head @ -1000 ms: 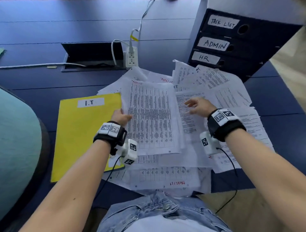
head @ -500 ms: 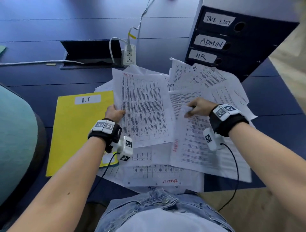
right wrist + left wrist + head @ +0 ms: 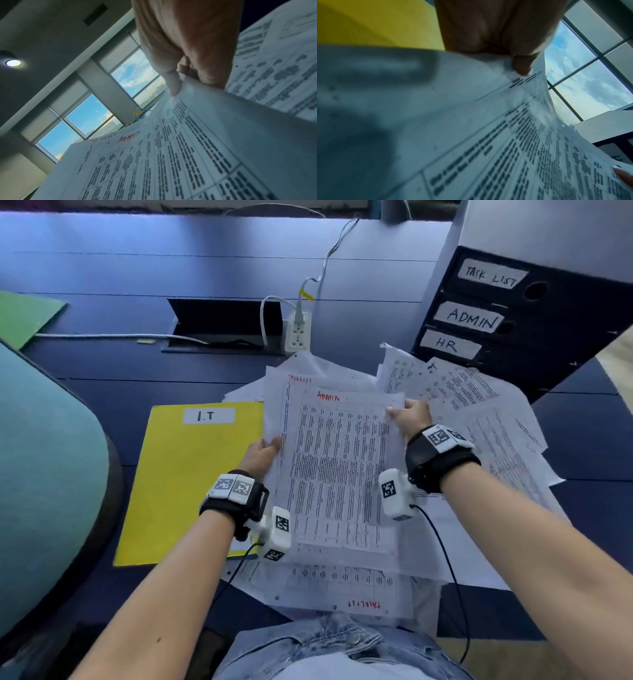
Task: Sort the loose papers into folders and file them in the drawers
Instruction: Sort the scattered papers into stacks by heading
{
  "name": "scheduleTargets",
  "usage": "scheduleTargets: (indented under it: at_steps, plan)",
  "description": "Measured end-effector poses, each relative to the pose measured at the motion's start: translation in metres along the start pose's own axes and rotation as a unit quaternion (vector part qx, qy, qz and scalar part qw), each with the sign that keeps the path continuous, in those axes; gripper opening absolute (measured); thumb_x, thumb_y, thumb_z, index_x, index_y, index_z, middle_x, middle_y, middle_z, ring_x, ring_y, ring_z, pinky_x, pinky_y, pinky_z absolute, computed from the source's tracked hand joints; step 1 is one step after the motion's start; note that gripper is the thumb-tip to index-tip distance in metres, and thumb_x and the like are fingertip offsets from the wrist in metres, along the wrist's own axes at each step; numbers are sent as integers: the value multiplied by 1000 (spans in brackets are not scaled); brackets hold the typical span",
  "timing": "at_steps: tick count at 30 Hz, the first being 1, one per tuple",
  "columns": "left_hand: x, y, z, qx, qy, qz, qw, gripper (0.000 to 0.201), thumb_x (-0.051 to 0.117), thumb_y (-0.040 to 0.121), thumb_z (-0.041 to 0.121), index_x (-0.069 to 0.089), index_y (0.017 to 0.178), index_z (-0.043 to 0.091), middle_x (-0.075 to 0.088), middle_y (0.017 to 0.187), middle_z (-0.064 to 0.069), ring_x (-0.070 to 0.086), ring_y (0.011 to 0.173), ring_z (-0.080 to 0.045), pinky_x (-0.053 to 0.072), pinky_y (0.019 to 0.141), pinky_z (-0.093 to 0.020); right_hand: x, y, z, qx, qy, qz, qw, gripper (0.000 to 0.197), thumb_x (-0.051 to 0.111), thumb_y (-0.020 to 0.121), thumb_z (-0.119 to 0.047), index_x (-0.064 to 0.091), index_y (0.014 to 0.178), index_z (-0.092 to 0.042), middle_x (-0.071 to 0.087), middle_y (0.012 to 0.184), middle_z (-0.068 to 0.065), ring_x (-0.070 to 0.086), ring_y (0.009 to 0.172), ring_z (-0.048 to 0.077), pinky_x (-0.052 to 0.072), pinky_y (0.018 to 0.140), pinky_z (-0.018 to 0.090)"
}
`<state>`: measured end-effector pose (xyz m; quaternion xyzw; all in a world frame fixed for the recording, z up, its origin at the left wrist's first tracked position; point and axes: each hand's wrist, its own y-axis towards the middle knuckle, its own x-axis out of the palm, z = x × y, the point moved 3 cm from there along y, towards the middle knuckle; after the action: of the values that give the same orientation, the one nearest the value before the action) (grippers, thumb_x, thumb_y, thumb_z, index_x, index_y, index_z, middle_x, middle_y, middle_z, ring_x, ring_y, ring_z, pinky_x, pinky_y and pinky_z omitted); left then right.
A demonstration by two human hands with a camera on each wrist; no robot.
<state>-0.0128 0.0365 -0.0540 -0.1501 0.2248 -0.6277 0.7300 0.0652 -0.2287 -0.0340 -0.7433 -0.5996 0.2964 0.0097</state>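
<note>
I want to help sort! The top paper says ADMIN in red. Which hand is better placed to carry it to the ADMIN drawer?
Probably the right hand. It already pinches the ADMIN sheet on the side nearest the ADMIN drawer. The left hand holds the far edge, beside the yellow I.T folder.

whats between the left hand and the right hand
In the head view, the sheet marked ADMIN spans the gap: the left hand holds its left edge, the right hand pinches its top right corner.
</note>
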Motion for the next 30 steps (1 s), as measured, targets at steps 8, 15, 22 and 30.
scheduleTargets:
  at_steps: [8, 15, 22, 30]
  plan:
    - [1, 5, -15, 7, 60, 33, 998, 37, 65, 85, 9, 55, 117, -6, 61, 115, -22, 57, 97, -21, 48, 81, -31, 17, -18, 14, -51, 10, -71, 996, 28, 63, 87, -14, 58, 103, 9, 57, 92, 9, 55, 88, 23, 45, 79, 35]
    - [-31, 8, -10, -15, 229, 107, 967, 30, 56, 92, 14, 59, 117, -1, 62, 112, -21, 57, 106, -34, 43, 82, -33, -5, -16, 13, -89, -385, -88, 914, 81, 80, 69, -30, 37, 137, -19, 31, 146, 6, 23, 137, 26, 21, 109, 53]
    - [-59, 11, -27, -55, 159, 155, 974, 27, 54, 92, 9, 57, 114, -5, 62, 107, -25, 54, 86, -27, 49, 86, -42, -4, 3, 1, -106, -531, -155, 826, 112, 83, 58, -47, 16, 147, -29, 25, 151, 10, 6, 143, 29, -6, 106, 65]
    - [-65, 10, -27, -59, 94, 163, 980, 28, 51, 93, 8, 52, 116, -9, 52, 94, -15, 50, 87, -24, 45, 81, -40, -2, 10, -7, -104, -327, -97, 934, 25, 66, 84, -10, 63, 108, -9, 62, 105, 11, 58, 101, 27, 39, 79, 26]
